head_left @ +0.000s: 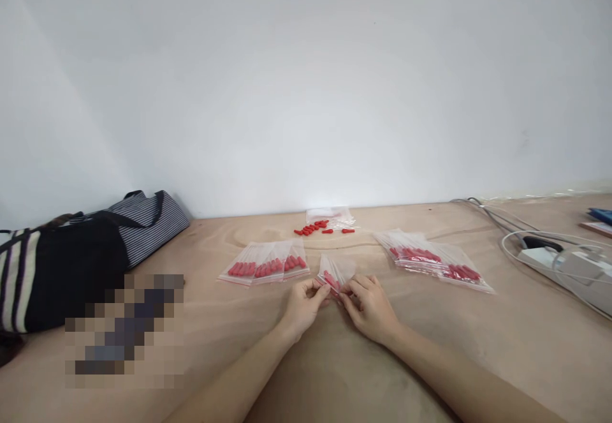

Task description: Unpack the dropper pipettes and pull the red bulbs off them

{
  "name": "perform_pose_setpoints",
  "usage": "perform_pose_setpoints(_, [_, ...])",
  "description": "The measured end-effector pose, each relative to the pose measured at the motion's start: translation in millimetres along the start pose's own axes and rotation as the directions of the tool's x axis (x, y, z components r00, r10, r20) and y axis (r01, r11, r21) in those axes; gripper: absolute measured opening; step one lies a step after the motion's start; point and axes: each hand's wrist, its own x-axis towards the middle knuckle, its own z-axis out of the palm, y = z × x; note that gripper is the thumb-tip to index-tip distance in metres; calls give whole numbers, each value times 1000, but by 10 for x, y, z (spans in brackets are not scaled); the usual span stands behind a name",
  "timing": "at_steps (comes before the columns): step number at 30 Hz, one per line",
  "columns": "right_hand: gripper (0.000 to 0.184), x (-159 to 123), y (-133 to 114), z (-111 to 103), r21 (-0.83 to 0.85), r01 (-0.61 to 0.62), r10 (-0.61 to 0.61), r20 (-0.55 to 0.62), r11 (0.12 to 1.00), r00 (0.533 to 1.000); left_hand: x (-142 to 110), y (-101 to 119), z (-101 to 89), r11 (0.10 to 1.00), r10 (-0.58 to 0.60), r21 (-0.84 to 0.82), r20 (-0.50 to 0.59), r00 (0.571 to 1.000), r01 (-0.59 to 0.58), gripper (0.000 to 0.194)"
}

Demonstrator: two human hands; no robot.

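Observation:
Between my hands is a clear zip bag [336,266] with small red tapered pieces inside. My left hand [305,306] pinches its near left edge, and my right hand [369,307] pinches the near right edge. Beyond it lie several loose red pieces [313,227] in a cluster, with another red piece [349,231] apart to the right. Filled zip bags [269,266] overlap in a row to the left. On the right, more filled bags [419,255] are stacked and fanned out. A pile of clear bags [329,214] rests against the wall.
Dark and striped cloth bags [95,251] sit on the left of the wooden table [201,359]. A pixelated patch covers something in front of them. At right are a white power strip [568,273] and loose cables [502,219]. The wall [306,91] bounds the back.

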Motion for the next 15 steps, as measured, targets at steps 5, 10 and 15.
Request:
perform_pose_setpoints(5, [20,-2,-72,-22,-27,73,-73,0,997,997,0,-31,1,999,37,-11,-5,999,-37,34])
perform_pose_setpoints(10, [15,8,-78,18,-15,81,-81,-11,997,997,-22,-53,21,996,85,15,-20,996,-85,36])
perform_pose_setpoints(15, [21,44,-61,17,240,-69,49,89,968,995,-27,-32,20,985,157,77,-20,987,-155,38])
